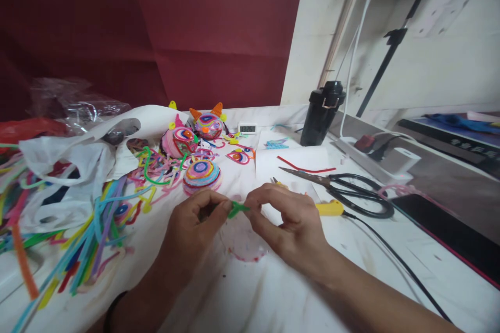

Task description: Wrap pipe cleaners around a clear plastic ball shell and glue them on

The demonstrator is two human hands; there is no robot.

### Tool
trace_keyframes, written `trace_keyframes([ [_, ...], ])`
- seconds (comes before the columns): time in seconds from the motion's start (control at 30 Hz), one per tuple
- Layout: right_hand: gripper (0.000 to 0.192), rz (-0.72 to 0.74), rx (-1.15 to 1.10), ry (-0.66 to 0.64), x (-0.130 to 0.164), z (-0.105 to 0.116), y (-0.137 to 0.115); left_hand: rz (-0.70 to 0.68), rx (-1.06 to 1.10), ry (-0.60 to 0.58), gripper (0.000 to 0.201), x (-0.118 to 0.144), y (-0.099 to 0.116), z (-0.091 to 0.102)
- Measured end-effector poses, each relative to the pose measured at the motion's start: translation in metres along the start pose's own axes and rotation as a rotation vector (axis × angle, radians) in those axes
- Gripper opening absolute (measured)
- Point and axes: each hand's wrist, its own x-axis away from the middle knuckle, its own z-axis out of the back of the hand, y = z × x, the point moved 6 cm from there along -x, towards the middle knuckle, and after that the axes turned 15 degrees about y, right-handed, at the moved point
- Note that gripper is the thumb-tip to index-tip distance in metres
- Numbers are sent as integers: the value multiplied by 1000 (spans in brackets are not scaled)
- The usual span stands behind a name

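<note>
Hands, left (195, 229) and right (289, 229), both pinch shut on a fuzzy green pipe cleaner (237, 209) above round coiled balls (202, 176).

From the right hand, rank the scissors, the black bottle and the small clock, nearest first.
From the right hand in the head view:
1. Scissors, just to its right on the table.
2. Black bottle, farther back and right, by the wall.
3. Small clock, at the back, slightly left; close to the bottle's distance, so this order is uncertain.
</note>
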Motion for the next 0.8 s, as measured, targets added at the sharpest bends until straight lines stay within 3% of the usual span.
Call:
trace_keyframes([
  [0.07,12,-2,14,-14,0,0,1,-82,-14,-21,18,0,4,-1],
  [0.23,16,-98,65,-76,-1,-2,10,-480,-160,-16,15,7,22,-2],
  [0.4,19,-46,94,-98,0,-2,6,-775,-325,15,16,13,30,-5],
  [0.63,14,48,121,-207,3,-6,2,-923,-506,33,22,15,32,-6],
  [0.8,13,24,134,-209,3,-5,1,-944,-543,-5,21,16,31,-8],
])
